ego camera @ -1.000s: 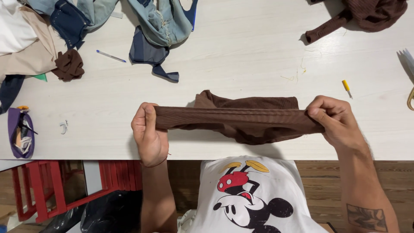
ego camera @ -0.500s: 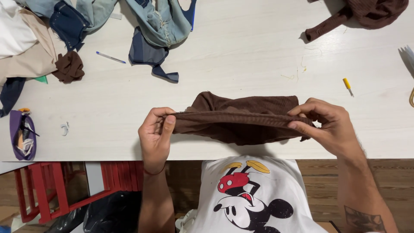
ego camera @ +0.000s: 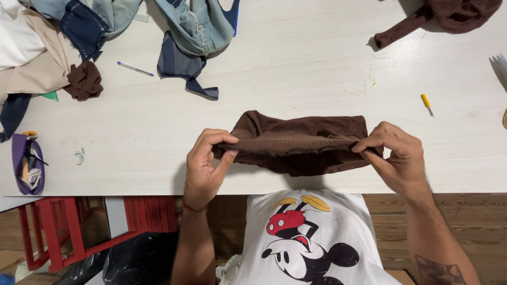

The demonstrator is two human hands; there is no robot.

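Left hand (ego camera: 203,166) pinches one end of the brown ribbed cloth (ego camera: 301,142), right hand (ego camera: 396,155) pinches the other; cloth stretched between the fingertips, just above the white table (ego camera: 296,68). Beyond the right fingers: small yellow tool (ego camera: 426,104). Beyond the left: pen (ego camera: 134,68), denim scraps (ego camera: 185,31)

Brown ribbed cloth (ego camera: 301,142) — ends hidden inside both grips. Brown garment (ego camera: 449,16), denim pile (ego camera: 195,26) — cut off at top edge. Purple pouch (ego camera: 26,163) contents — too small to tell.

White table (ego camera: 296,63), wooden floor (ego camera: 465,211), red stool (ego camera: 68,232) underneath
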